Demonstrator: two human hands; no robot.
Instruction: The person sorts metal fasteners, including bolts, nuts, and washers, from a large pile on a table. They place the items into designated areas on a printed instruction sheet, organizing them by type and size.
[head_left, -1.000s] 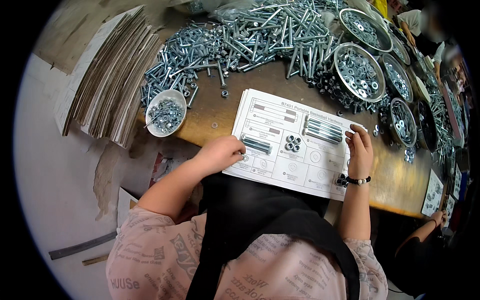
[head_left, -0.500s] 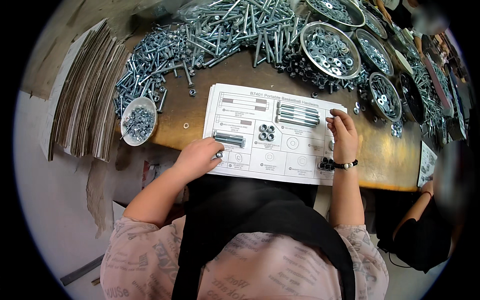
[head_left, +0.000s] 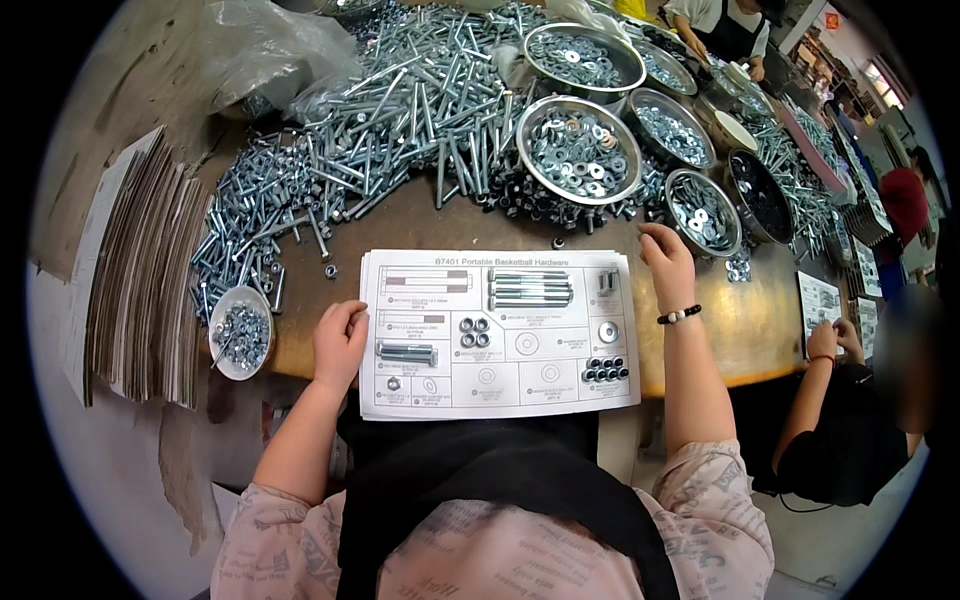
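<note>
A stack of printed sheets point(head_left: 460, 400) lies before me, with hardware set out on the printed cells. Long bolts point(head_left: 530, 289) lie side by side at its top, shorter bolts point(head_left: 407, 353) at the left. Several nuts point(head_left: 474, 332) form a small block in the middle; dark-centred nuts point(head_left: 605, 370) stand in rows at the lower right. A single nut point(head_left: 393, 384), a washer point(head_left: 608, 332) and small bolts point(head_left: 608, 283) occupy other cells. My left hand point(head_left: 340, 342) rests open by the left edge, fingers loosely bent. Past the top right corner is my right hand point(head_left: 668, 262), open, fingers curled, nothing visible in it.
A big heap of bolts point(head_left: 400, 120) covers the table's back. Metal bowls of washers point(head_left: 580, 150) stand behind the sheets, with another bowl point(head_left: 703, 212) near my right hand. A white bowl of nuts point(head_left: 241, 335) and stacked cardboard point(head_left: 150, 280) are left. A co-worker's hands point(head_left: 835, 342) work at right.
My left hand has let go of the single nut in the lower left cell and drawn back leftward. My right hand has moved off the sheet toward the bowls. The view has shifted.
</note>
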